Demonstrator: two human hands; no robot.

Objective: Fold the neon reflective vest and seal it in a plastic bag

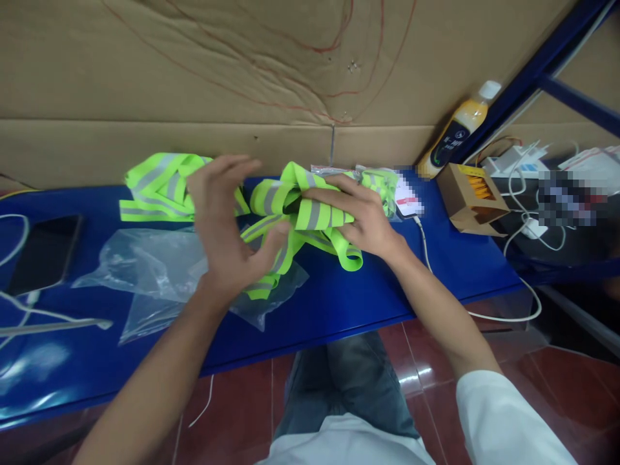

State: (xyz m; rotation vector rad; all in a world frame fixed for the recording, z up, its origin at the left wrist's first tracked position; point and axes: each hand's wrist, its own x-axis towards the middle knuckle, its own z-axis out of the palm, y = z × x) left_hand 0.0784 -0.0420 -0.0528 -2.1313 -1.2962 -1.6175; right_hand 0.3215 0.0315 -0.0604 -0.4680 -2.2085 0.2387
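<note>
A neon-yellow reflective vest [310, 216] with grey stripes lies bunched on the blue table [339, 303]. My right hand [361, 219] presses down on its folded straps, fingers closed over them. My left hand [225, 223] hovers just left of the bundle, fingers spread and curved, thumb touching a loose strap. A second folded neon vest [155, 187] lies behind my left hand. A clear plastic bag [145, 268] lies flat under and to the left of my left wrist.
A cardboard wall [242, 77] backs the table. A dark phone [46, 252] and white cables [29, 310] sit far left. A bagged vest [382, 184], a yellow drink bottle [458, 132], a small cardboard box [472, 200] and chargers lie to the right.
</note>
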